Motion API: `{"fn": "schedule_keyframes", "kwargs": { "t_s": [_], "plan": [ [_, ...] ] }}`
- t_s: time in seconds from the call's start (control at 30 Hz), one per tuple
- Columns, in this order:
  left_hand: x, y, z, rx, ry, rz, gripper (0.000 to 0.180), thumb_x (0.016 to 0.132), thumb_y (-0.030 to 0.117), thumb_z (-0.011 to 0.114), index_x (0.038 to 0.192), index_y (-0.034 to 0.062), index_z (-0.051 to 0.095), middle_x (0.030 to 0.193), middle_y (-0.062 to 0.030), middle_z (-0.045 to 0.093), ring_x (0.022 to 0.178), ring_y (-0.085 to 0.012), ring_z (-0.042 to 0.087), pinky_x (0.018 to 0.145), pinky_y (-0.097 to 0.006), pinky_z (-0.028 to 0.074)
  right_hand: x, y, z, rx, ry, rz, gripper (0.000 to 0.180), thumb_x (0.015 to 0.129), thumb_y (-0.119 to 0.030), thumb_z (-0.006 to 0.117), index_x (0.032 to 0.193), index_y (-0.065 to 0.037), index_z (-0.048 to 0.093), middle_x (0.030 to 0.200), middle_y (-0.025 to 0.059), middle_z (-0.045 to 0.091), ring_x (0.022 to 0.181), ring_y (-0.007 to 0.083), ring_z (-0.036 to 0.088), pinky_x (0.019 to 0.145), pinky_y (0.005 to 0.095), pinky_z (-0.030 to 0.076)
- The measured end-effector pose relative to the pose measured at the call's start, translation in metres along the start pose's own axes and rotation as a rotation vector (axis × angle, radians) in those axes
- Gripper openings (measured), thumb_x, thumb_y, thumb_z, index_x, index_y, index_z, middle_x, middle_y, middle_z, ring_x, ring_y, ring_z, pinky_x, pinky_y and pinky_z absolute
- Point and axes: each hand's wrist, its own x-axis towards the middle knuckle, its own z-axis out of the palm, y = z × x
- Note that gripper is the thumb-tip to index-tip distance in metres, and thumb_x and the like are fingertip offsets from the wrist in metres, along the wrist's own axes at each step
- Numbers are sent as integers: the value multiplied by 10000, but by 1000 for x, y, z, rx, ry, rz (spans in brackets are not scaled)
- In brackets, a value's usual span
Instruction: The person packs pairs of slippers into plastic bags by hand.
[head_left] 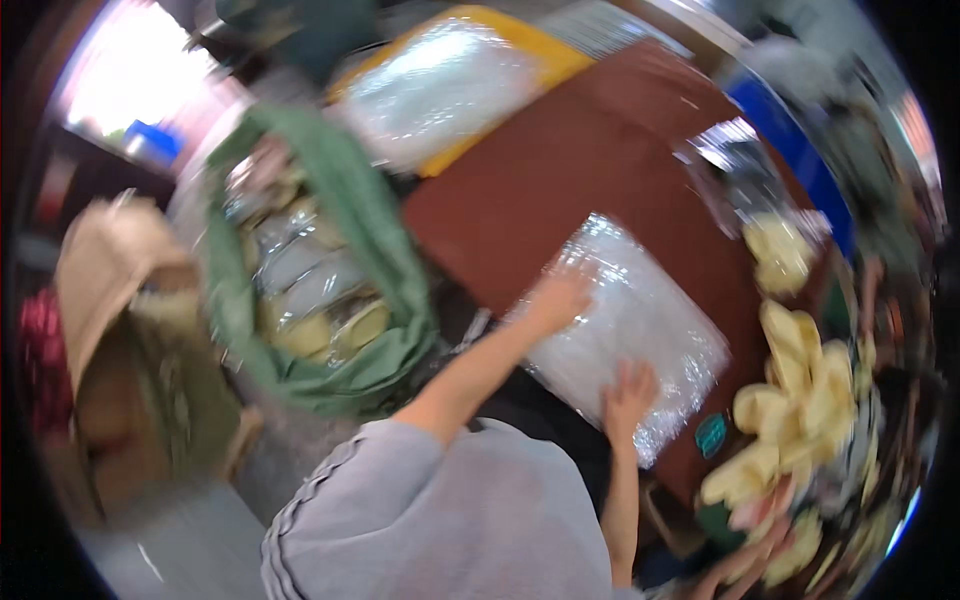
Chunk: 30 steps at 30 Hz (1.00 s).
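Note:
The whole view is blurred by motion. A flat packet in clear shiny plastic [630,320] lies at the near corner of a brown table [560,170]. My left hand [558,300] reaches out from a grey sleeve and closes on the packet's left edge. On the packet's near end my right hand [628,395] rests flat, fingers spread.
A green sack [375,240] full of similar clear packets gapes open to the left of the table. A yellow tray [545,60] carrying a plastic-wrapped bundle sits at the table's far end. Pale yellow soft pieces [800,390] pile up on the right, a blue crate [790,135] behind them. A tan cardboard box [110,300] stands far left.

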Motion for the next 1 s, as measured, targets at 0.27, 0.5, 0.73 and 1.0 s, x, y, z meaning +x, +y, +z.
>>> {"fn": "schedule_keyframes", "kwargs": {
  "t_s": [0.27,0.5,0.73,1.0],
  "plan": [
    [-26,-31,-32,-511,334,-142,646,884,218,617,1469,83,380,1555,-159,303,1469,-354,201,1200,-499,158,-2,9,5,-78,-29,-16,586,973,-365,478,1513,-171,359,1588,161,246,1459,378,208,1163,570,128],
    [-213,-226,-54,-783,1164,-1345,485,838,85,574,1299,-45,497,1255,-190,562,1152,-300,540,1013,-407,408,2,4,1,-123,1,-59,575,996,-398,443,1515,-166,355,1589,162,243,1457,371,218,1156,574,142],
    [-371,-336,26,-1452,1175,-1678,916,783,509,761,1457,20,378,1484,-131,429,1312,-290,446,1079,-435,365,-3,11,1,-139,-59,-32,587,1002,-381,430,1523,-130,327,1592,175,223,1461,380,200,1163,553,140],
    [-351,-393,-7,-1922,1771,-1285,675,858,324,728,1403,43,448,1394,-154,505,1262,-356,480,1086,-542,365,13,-2,-10,-59,-130,-2,613,990,-404,446,1515,-111,326,1586,203,205,1464,392,182,1166,570,127]
  ]
}}
